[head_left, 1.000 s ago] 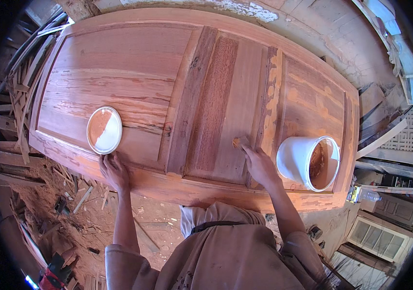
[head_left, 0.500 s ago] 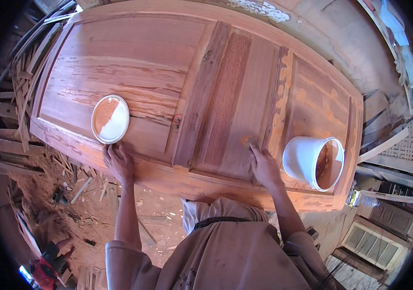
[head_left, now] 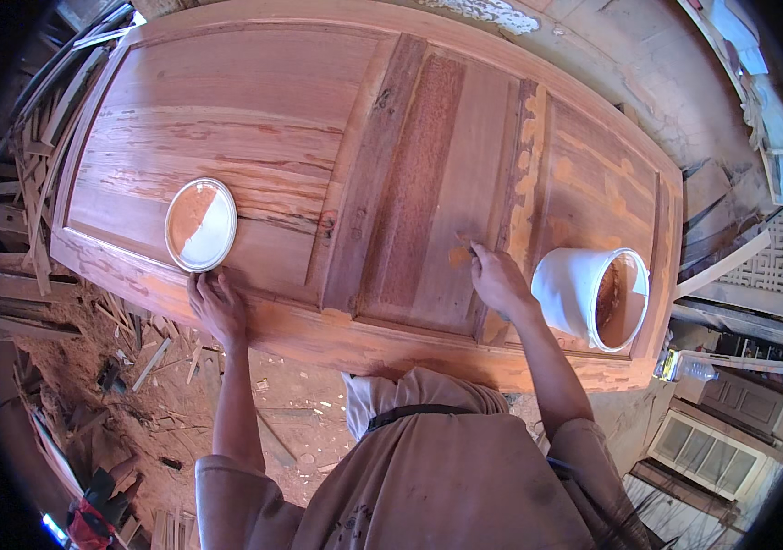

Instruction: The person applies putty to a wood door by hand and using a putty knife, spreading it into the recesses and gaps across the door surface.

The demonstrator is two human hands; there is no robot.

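Note:
A large wooden panelled door (head_left: 465,174) lies flat in front of me, with patches of orange filler on its right part. My left hand (head_left: 217,310) rests on its near edge, fingers stretched out, fingertips at the lower rim of a round white lid (head_left: 215,229) partly covered in orange paste. Over the middle panel, my right hand (head_left: 501,282) is closed in a pinch around a small thin tool, mostly hidden by the fingers. Just beyond its tip is a smear of orange filler (head_left: 459,255). Right of this hand, a white bucket (head_left: 564,291) lies tipped toward the right, orange paste inside.
Wood offcuts (head_left: 38,206) are piled beyond the door's left end. Scraps and shavings litter the dirt floor (head_left: 304,422) below the near edge. To the right are a plastic bottle (head_left: 699,370), a white louvred frame (head_left: 709,456) and a patterned lattice panel (head_left: 781,261).
My right hand has moved slightly away from me over the middle panel, near the orange smear. My left hand stays by the lid. The whole view has shifted a little.

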